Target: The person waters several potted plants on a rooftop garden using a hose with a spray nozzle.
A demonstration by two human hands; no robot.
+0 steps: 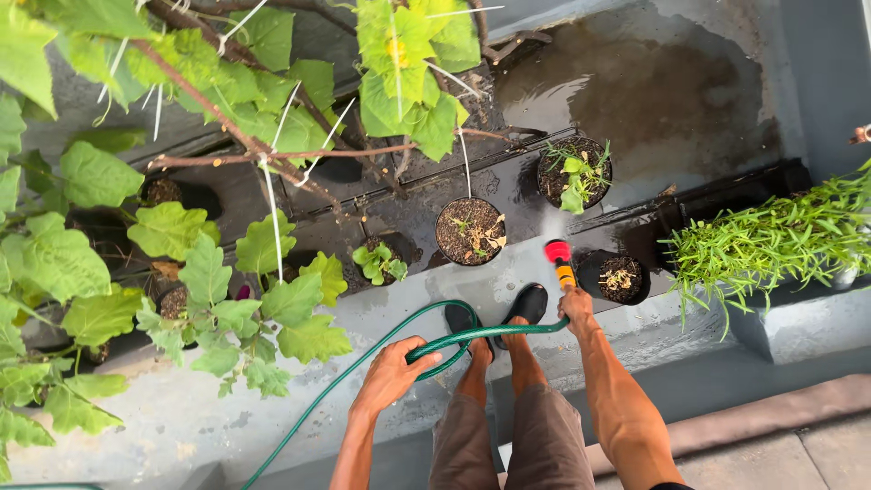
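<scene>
Head view: two hands on a green hose among potted plants.

The right hand (575, 305) is closed around the hose's nozzle (559, 259), which is orange at the grip with a red tip and points toward the pots; a faint mist shows just beyond the tip. The left hand (394, 372) is wrapped around the hose (472, 336) lower down, where it bends into a loop. The hose is thin, glossy and dark green; it runs from the nozzle across the person's shoes (528, 303), through the left hand, then trails down to the bottom edge over the grey ledge (181, 417). Black pots (470, 231) with soil stand ahead on wet ground, large-leaved plants (209, 272) to the left.
</scene>
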